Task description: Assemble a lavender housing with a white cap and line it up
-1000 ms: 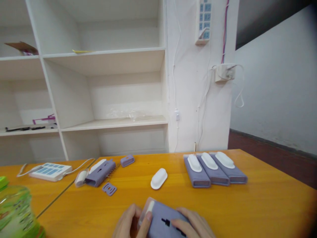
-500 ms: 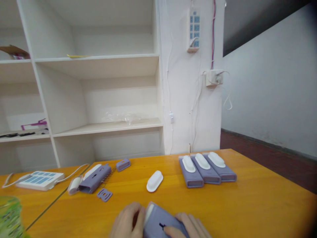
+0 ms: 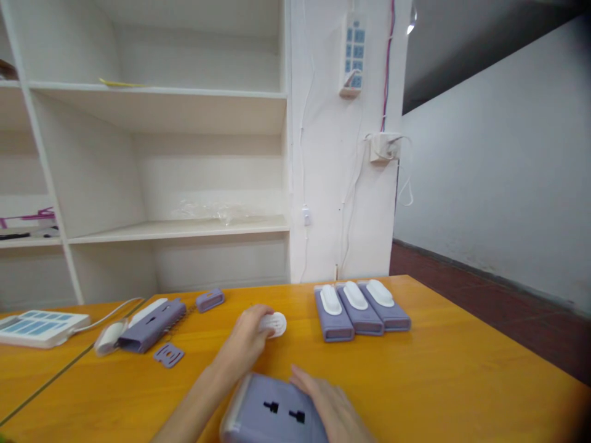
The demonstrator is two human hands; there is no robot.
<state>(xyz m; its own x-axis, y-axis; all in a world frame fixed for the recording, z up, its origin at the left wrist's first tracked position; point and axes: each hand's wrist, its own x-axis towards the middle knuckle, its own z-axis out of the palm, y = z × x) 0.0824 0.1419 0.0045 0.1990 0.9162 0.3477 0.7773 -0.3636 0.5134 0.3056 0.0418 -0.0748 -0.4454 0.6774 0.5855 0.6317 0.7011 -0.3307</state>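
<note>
The left hand (image 3: 247, 335) is closing its fingers on the white cap (image 3: 272, 323) mid-table, while the right hand (image 3: 330, 406) is resting flat, fingers together, on the purple socket body (image 3: 270, 413) at the near edge. Unsteadied, that body risks sliding off.

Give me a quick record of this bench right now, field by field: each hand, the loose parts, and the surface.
left hand: closed over white cap
right hand: resting on purple socket block
row of three: purple units with white caps, side by side
loose parts: open purple unit, small purple plate, small purple piece
far left: white power strip
surface: orange table
</note>
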